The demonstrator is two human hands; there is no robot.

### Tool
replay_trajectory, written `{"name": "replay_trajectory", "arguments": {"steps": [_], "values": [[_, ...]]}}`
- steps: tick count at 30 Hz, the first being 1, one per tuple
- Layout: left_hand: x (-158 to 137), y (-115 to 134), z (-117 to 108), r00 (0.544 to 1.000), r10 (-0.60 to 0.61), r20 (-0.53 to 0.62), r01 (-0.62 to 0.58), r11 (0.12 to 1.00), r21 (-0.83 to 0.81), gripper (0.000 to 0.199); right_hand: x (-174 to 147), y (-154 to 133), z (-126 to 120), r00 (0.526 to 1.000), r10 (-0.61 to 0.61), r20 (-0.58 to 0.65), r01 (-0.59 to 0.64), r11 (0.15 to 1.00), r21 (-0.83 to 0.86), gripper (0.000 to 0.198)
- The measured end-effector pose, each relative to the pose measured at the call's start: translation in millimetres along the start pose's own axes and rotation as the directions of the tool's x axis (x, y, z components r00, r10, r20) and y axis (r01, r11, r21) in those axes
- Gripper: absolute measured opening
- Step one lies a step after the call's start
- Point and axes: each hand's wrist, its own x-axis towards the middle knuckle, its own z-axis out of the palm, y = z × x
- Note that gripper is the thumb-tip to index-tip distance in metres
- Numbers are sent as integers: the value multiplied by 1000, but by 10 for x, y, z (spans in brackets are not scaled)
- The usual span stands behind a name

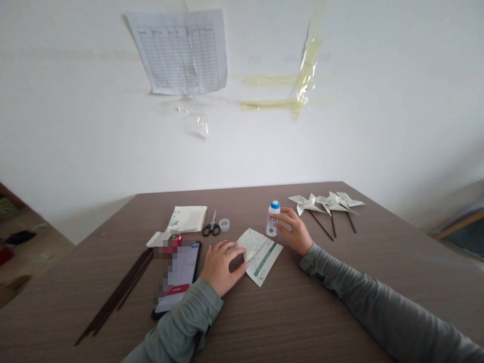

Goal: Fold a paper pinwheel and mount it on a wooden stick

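A square of printed paper [266, 257] with a green band lies on the table, cut or creased toward its middle. Along its left edge rests my left hand [223, 264], thumb and fingers apart, fingertips touching the sheet. Just beyond the paper's far right side stands a small white glue bottle [271, 228] with a blue cap. My right hand [297, 231] has its fingers around the bottle's right side, which they partly hide.
Paper pinwheels [335, 202] on brown sticks lie at the back right. Scissors [212, 228], a clear round cap [224, 225] and a paper stack [188, 219] sit at the back left. Nearer are a phone [180, 277] and several dark sticks [121, 287]. A wall [257, 156] rises behind the table.
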Motion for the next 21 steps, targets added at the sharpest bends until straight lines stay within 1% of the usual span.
{"name": "replay_trajectory", "arguments": {"steps": [5, 6, 9, 12, 14, 17, 21], "values": [[4, -6, 10, 1000, -4, 0, 4, 1000, 10, 36, 18, 3, 26, 1000, -6, -17, 6, 1000, 21, 12], [5, -7, 16, 1000, -8, -5, 8, 1000, 13, 36, 28, -1, 28, 1000, 8, -23, -7, 999, 38, 14], [4, -12, 41, 1000, -12, -27, 12, 1000, 15, 35, 53, -15, 40, 995, 92, -35, -88, 990, 115, 34], [2, -23, 65, 999, -11, -38, 11, 1000, 12, 35, 59, -16, 61, 976, 215, -47, -203, 961, 188, 52], [3, -27, 67, 999, -10, -39, 10, 1000, 12, 34, 57, -12, 67, 959, 277, -50, -262, 944, 201, 59], [5, -16, 43, 999, -11, -31, 11, 1000, 19, 35, 57, -18, 51, 943, 331, -33, -320, 931, 177, 61], [2, 21, -18, 1000, -12, 6, 12, 999, 33, 37, 70, -56, 18, 938, 346, 18, -345, 927, 144, 58]]}}
